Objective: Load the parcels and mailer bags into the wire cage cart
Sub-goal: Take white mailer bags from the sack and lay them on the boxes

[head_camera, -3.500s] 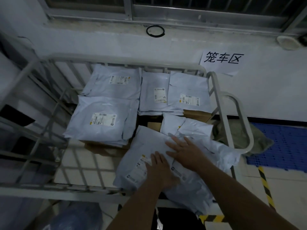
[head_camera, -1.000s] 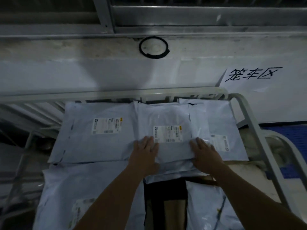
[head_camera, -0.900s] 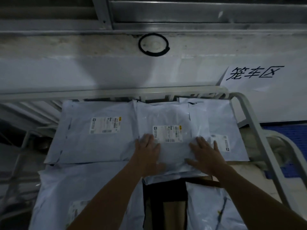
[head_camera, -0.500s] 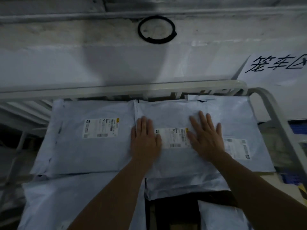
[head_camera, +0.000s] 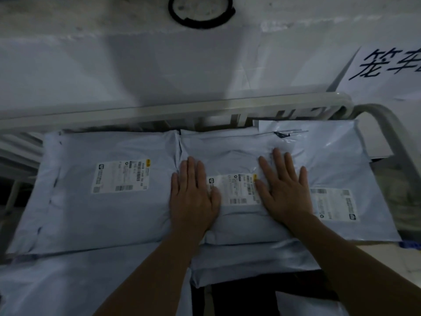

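Fingers [head_camera: 191,169] laid straight and flat on middle mailer bag [head_camera: 237,153].
Left hand [head_camera: 193,201] and right hand [head_camera: 287,195] are pressed either side of its label [head_camera: 232,190]; the bag is stacked in the wire cart [head_camera: 182,110], between a left bag [head_camera: 102,213] and a right bag [head_camera: 341,160].

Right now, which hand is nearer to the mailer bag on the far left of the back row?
Left. The left hand presses the middle bag right beside the left mailer bag; the right hand lies beyond the label.
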`<state>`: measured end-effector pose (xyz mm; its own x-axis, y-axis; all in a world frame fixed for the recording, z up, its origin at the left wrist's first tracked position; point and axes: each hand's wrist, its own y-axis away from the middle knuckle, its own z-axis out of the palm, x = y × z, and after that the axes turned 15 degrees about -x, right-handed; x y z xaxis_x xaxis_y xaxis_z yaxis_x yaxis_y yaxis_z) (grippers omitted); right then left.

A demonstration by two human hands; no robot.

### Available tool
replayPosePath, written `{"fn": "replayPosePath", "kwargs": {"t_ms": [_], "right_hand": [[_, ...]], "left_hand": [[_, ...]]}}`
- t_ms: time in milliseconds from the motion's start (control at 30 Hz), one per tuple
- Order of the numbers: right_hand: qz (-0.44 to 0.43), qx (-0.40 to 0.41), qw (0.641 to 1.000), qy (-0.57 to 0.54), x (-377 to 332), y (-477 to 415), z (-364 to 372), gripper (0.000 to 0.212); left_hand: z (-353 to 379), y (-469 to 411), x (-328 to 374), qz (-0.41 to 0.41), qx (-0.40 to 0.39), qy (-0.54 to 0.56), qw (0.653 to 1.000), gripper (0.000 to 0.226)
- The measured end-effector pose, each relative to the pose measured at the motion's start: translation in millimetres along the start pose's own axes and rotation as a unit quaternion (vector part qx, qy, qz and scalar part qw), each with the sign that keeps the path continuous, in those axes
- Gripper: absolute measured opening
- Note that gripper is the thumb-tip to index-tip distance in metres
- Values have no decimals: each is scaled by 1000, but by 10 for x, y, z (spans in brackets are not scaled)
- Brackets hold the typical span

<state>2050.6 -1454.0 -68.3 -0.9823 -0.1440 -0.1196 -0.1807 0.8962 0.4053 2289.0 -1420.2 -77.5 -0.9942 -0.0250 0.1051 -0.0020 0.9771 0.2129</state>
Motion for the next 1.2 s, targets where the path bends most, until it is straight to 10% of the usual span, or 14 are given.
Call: {"fn": "replayPosePath", "kwargs": {"t_ms": [1200], "right_hand": [[-3,-14,1000,-24,39,-23,43,67]], "left_hand": [[37,-40,41,-16,-37,-58,997,70]]}}
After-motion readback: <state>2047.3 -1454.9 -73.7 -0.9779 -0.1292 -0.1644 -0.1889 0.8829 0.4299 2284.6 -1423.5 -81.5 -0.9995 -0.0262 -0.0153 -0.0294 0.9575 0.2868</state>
